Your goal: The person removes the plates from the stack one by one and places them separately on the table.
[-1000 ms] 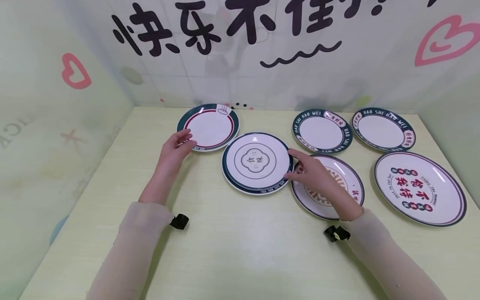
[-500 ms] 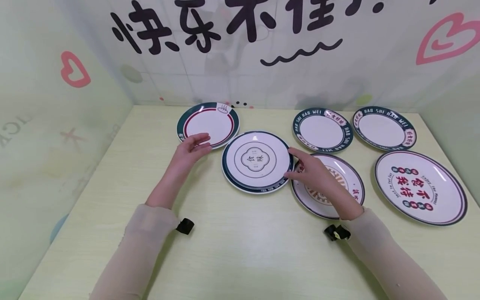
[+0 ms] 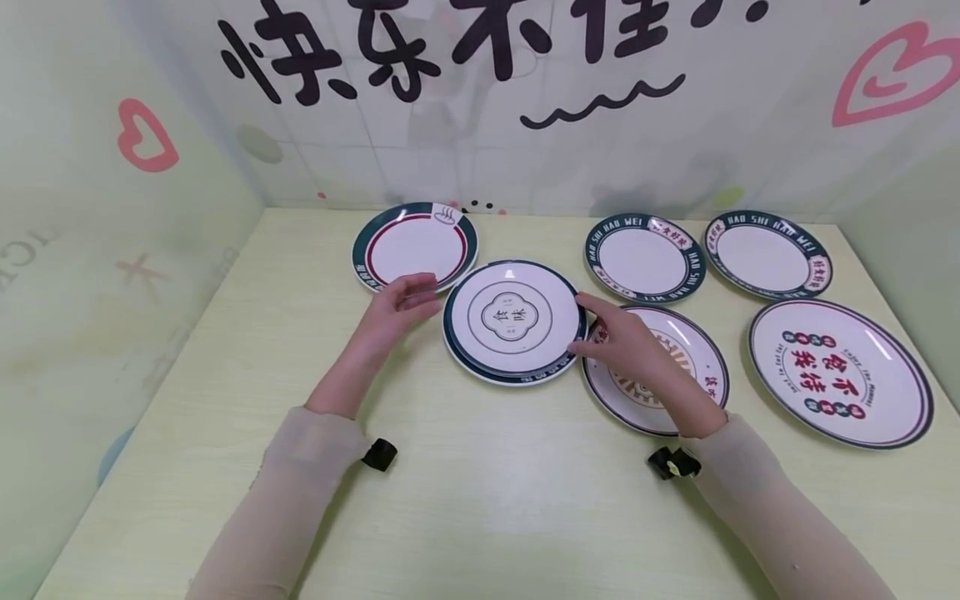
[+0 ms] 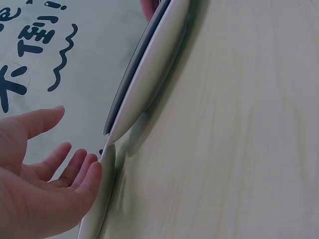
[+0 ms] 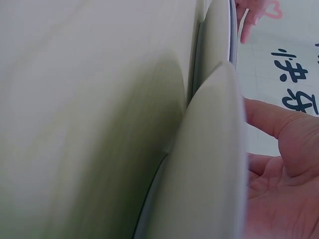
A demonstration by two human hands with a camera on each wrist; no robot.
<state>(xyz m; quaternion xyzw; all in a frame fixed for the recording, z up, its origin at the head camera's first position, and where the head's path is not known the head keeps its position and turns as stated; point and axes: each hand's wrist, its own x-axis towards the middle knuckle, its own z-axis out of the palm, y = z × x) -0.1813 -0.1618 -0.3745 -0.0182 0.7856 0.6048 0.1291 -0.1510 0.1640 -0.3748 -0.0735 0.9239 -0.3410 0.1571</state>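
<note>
At the middle of the table lies a white plate [image 3: 487,287] with characters in a flower-shaped outline, stacked on another plate whose dark rim [image 3: 538,375] shows at the front. My right hand [image 3: 626,337] touches the stack's right edge with thumb and finger spread along the rim. Below that hand is a plate with a sunburst print [image 3: 678,350], partly hidden. My left hand [image 3: 393,317] hovers left of the stack, fingers loosely bent and holding nothing. It covers the near edge of a green-and-red-rimmed plate [image 3: 416,246]. In the left wrist view, the stacked plates [image 4: 144,74] appear edge-on.
Two plates with lettered dark rims, one [image 3: 645,258] left of the other [image 3: 768,254], lie at the back right. A large plate with red characters [image 3: 840,375] is at the right. Printed walls [image 3: 450,167] enclose the back and sides of the pale table [image 3: 480,492].
My left hand has moved right and slightly toward me, from beside the green-and-red-rimmed plate to near the stack's left edge. The right hand and the plates stay in place.
</note>
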